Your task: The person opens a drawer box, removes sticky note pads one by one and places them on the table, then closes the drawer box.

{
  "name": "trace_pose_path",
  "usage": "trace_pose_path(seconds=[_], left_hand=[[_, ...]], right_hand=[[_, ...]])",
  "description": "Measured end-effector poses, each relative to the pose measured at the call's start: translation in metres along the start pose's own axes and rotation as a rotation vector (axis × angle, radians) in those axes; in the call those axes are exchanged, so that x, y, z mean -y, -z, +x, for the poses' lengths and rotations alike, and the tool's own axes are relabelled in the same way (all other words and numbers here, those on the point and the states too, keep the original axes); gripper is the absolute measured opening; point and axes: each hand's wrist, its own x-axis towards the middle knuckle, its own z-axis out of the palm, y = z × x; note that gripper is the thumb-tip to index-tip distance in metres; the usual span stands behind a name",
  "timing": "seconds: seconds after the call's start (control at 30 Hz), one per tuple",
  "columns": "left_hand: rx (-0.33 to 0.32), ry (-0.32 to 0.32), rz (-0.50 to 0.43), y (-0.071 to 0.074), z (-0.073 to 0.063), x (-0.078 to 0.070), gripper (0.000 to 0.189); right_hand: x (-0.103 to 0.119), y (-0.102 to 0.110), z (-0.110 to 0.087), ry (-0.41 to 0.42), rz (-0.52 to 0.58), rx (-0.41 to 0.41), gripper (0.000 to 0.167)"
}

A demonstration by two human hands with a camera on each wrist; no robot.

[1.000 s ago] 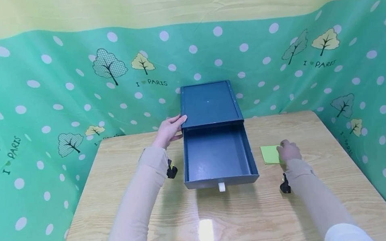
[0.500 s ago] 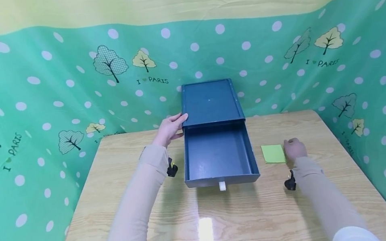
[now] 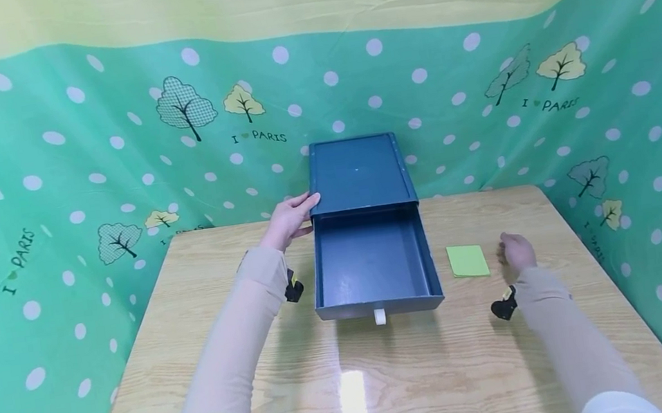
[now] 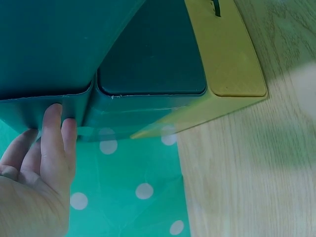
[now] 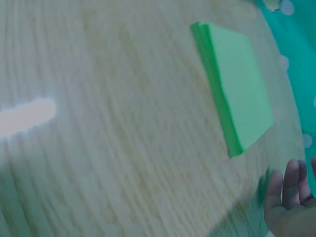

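A dark blue drawer cabinet (image 3: 358, 173) stands at the back middle of the table, its top drawer (image 3: 370, 267) pulled out toward me with nothing inside. My left hand (image 3: 289, 222) rests on the cabinet's left front corner, thumb on the top edge and fingers against the side. Those fingers (image 4: 51, 143) look mostly straight in the left wrist view. To the drawer's right, a pad of green sticky notes (image 3: 467, 261) lies flat; its thick edge shows in the right wrist view. My right hand (image 3: 519, 251) is just right of the pad, apart from it, fingers loose and holding nothing.
Below the top unit, another dark unit (image 4: 153, 54) and a yellow one (image 4: 234, 54) show in the left wrist view. A white tab (image 3: 380, 316) sticks out from the drawer's front. The green dotted curtain (image 3: 239, 177) surrounds the wooden table (image 3: 429, 382) behind and at both sides.
My right hand has come off the green sticky notes and moved right, away from them. My left hand has stayed on the cabinet, and the drawer has remained pulled out.
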Motion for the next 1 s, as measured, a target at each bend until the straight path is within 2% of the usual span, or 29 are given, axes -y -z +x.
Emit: trace_pose_path(seconds=[0.1,0.2,0.27,0.4,0.53,0.73,1.0], left_hand=[[0.003,0.001,-0.002,0.000,0.000,0.001,0.061],[0.006,0.001,-0.003,0.000,0.001,0.001,0.061],[0.004,0.001,0.004,0.000,0.001,0.002,0.061],[0.000,-0.002,0.013,0.001,0.000,0.001,0.061],[0.002,-0.002,0.014,0.001,-0.001,-0.001,0.062],[0.005,0.004,0.008,0.001,-0.003,-0.002,0.062],[-0.001,0.004,0.006,0.001,-0.003,-0.001,0.061]], right_hand=[[0.003,0.003,-0.004,-0.122,0.359,0.100,0.035],[0.006,0.006,-0.007,-0.268,0.650,0.177,0.015],[0.006,0.008,-0.008,-0.326,0.763,0.234,0.013],[0.007,0.009,-0.010,-0.405,0.956,0.327,0.023],[0.009,0.008,-0.014,-0.430,1.041,0.410,0.023],[0.013,0.005,-0.021,-0.419,1.079,0.476,0.022],[0.022,-0.002,-0.027,-0.324,1.109,0.616,0.024]])
